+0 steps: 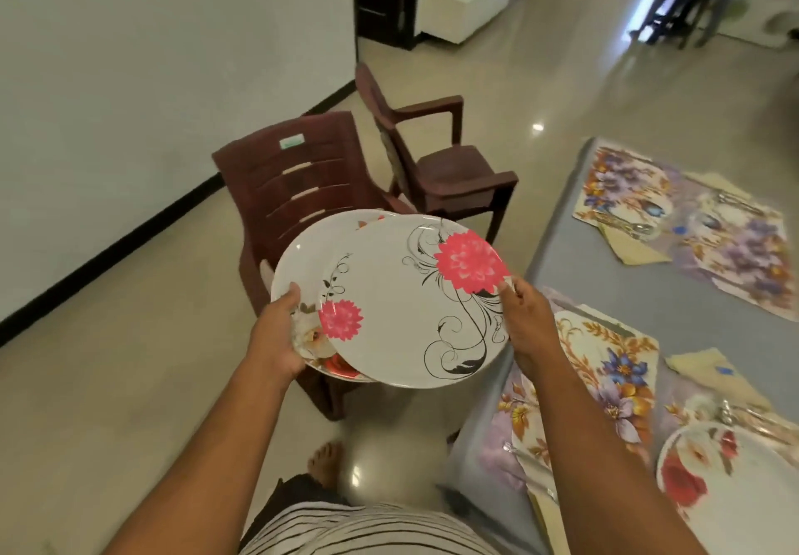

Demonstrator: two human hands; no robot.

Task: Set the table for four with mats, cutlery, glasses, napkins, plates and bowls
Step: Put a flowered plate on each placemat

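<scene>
We stood beside the table (614,295) with a small stack of plates (389,299) held out in front of us, over the floor and just short of the table's edge. Our left hand (276,334) gripped the stack's near left rim, thumb curled over the top; our right hand (525,321) pinched the right rim of the top plate, by its big pink flower, thumb on top and fingers beneath. By our reckoning the job was somewhere past the middle: flowered mats (605,364) lay at the near and far places, napkins (700,366) sat beside them, and something shiny on the far mat (709,225) looked like cutlery. One plate (730,476) already rested on a near mat at the lower right. The plates in our hands had yet to be set down, and we saw no bowls anywhere. How many plates the stack held we could not tell, since only the edges of the lower ones peeked out. The table's right side was cut off, so the remaining places stayed unseen, and blur left the glasses uncertain. Two brown chairs (302,191) stood behind the stack.
</scene>
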